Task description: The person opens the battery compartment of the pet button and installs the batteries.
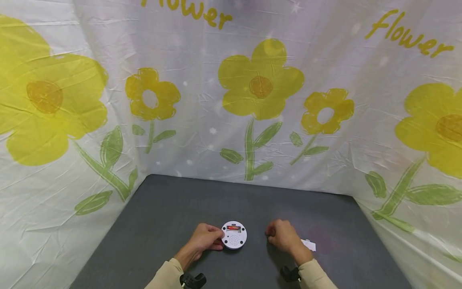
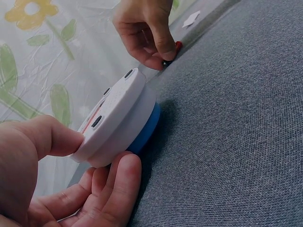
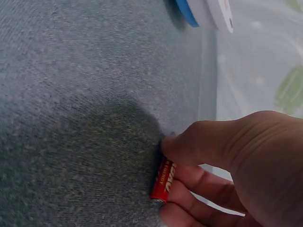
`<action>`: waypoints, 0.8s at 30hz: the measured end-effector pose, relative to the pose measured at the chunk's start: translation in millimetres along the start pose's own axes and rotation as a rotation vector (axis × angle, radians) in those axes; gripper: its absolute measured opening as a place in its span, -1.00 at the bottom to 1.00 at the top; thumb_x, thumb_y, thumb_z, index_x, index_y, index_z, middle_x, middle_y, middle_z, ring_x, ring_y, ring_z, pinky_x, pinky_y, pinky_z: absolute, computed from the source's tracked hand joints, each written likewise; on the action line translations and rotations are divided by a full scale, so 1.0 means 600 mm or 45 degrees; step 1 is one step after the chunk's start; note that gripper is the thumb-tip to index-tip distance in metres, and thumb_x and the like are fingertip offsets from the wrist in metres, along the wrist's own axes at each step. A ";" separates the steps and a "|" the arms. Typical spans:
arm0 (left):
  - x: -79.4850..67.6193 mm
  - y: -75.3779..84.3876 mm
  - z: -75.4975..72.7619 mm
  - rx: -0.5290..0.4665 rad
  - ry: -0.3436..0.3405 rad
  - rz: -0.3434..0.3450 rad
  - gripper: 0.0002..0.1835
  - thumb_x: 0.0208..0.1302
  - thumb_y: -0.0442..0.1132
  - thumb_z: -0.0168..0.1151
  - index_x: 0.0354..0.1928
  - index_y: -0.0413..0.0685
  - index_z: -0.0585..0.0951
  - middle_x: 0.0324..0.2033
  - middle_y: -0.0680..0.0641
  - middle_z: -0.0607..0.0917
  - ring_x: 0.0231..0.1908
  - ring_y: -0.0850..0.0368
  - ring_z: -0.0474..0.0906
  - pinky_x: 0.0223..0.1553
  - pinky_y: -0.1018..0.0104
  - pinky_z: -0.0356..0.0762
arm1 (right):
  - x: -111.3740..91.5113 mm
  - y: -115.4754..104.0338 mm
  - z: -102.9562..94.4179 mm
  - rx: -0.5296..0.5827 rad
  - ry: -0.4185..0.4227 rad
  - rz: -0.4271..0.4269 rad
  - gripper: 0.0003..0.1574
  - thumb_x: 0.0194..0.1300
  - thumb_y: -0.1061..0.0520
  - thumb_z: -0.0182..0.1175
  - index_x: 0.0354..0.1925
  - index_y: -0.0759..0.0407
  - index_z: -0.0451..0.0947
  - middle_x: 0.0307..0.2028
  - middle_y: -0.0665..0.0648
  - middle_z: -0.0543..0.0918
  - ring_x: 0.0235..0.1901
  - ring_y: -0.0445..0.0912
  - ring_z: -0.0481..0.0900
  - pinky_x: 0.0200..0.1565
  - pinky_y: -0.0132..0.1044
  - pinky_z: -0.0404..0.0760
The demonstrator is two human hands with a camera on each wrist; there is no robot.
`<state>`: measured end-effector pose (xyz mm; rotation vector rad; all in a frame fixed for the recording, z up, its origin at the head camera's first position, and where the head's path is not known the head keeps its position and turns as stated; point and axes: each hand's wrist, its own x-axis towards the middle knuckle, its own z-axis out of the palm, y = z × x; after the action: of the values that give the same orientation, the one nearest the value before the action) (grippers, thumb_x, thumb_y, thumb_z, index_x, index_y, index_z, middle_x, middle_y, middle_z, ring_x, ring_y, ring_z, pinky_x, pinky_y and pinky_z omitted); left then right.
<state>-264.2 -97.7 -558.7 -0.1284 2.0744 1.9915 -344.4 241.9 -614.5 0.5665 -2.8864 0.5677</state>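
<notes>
A round white device (image 1: 235,242) with a blue lower part lies with its battery compartment facing up. One red battery (image 1: 233,227) sits in that compartment, with a bare slot beside it. My left hand (image 1: 203,240) grips the device's left edge, thumb on the upper rim and fingers against the side. To the right of it, my right hand (image 1: 283,236) pinches a second red battery (image 3: 163,181) between thumb and fingers, low at the table cloth. In the head view this battery is hidden by the hand.
A small white cover piece (image 1: 309,245) lies just right of my right wrist. The dark grey cloth-topped table (image 1: 202,200) is enclosed by a white curtain (image 1: 195,148) with yellow flowers at the back and sides.
</notes>
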 end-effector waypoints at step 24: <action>-0.007 0.004 0.001 -0.021 -0.005 0.010 -0.72 0.27 -0.40 0.33 -0.05 -0.49 0.72 -0.36 -0.11 0.82 -0.43 0.17 0.77 -0.33 0.29 0.88 | -0.016 -0.011 -0.012 -0.008 0.015 -0.140 -0.82 0.06 0.17 0.53 -0.41 -0.09 0.71 -0.53 -0.19 0.62 -0.51 -0.28 0.49 -0.51 -0.20 0.50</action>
<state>-260.7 -97.5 -555.6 -0.1200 2.0595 2.0126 -332.6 242.2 -607.6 0.7129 -2.8238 0.5441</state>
